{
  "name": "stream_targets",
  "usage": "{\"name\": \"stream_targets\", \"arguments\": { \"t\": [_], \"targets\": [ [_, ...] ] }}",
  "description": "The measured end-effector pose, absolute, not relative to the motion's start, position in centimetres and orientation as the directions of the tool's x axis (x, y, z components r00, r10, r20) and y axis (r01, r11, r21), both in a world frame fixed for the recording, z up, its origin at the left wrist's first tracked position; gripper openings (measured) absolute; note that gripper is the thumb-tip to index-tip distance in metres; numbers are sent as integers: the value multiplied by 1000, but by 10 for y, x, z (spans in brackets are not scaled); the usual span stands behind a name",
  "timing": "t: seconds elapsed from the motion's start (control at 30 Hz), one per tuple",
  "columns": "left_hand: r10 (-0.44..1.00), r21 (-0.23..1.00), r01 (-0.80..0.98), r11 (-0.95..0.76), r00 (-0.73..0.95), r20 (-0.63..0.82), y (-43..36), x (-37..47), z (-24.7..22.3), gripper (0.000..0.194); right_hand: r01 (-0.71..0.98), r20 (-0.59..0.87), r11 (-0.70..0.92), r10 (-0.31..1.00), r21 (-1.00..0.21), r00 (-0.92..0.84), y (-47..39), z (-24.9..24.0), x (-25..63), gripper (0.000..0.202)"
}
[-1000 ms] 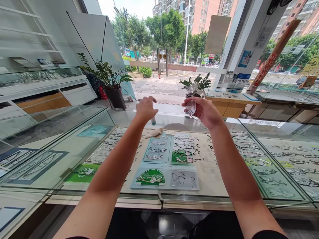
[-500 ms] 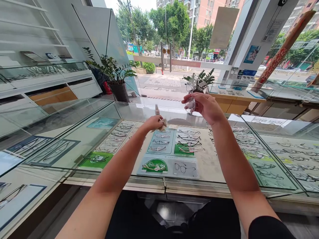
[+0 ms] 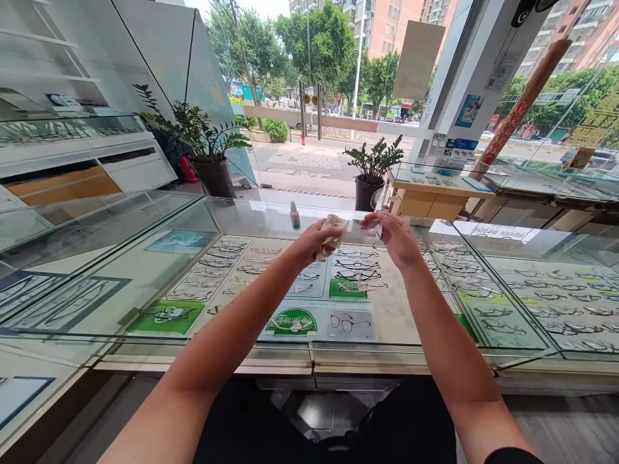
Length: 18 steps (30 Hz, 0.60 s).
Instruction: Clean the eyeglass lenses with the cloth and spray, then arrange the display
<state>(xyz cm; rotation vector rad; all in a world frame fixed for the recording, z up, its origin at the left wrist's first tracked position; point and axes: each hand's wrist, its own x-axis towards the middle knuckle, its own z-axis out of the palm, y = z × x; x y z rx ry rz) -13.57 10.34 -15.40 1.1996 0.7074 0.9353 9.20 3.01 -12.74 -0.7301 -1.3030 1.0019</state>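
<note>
Bunched in my left hand [image 3: 315, 242] is a pale beige cloth [image 3: 333, 236], its folds standing out past the fingers. My right hand [image 3: 396, 238], just to the right, grips a pair of thin-framed eyeglasses [image 3: 373, 229]; one round lens faces the cloth and the other rises above the fingers. A small gap shows between cloth and lens. Both hands are above the glass display counter [image 3: 416, 341]. Left of the cloth, a small spray bottle [image 3: 294, 217] stands upright on the glass top.
Inside the counter lie rows of eyeglasses [image 3: 358, 264] and a green oval sign [image 3: 291, 320]. Beyond the counter stand two potted plants, one at the left [image 3: 215, 174] and one at centre right [image 3: 370, 190]. A second glass case [image 3: 72, 135] stands at the far left.
My right hand has lowered with the eyeglasses, and my left hand has moved right with the cloth, so they are closer together. The bottle now shows fully. The view has shifted somewhat.
</note>
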Motion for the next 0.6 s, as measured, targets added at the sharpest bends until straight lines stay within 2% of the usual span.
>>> {"name": "stream_targets", "arguments": {
  "t": [0.07, 0.13, 0.4, 0.6],
  "targets": [
    [889, 971, -225, 83, 457, 29, 94, -134, -158, 49, -189, 430, 423, 903, -886, 4, 31, -135, 89, 39],
    [891, 967, -233, 102, 453, 15, 89, -132, -162, 45, -187, 426, 419, 905, -888, 5, 29, -139, 85, 37],
    [885, 910, -335, 242, 462, -65, 74, -126, -166, 35, -241, 376, 354, 925, -904, -51, 16, -139, 78, 36],
    [904, 898, -357, 256, 417, -92, 68, -125, -162, 34, -251, 359, 322, 926, -913, -115, 11, -137, 77, 32]
  ]
}}
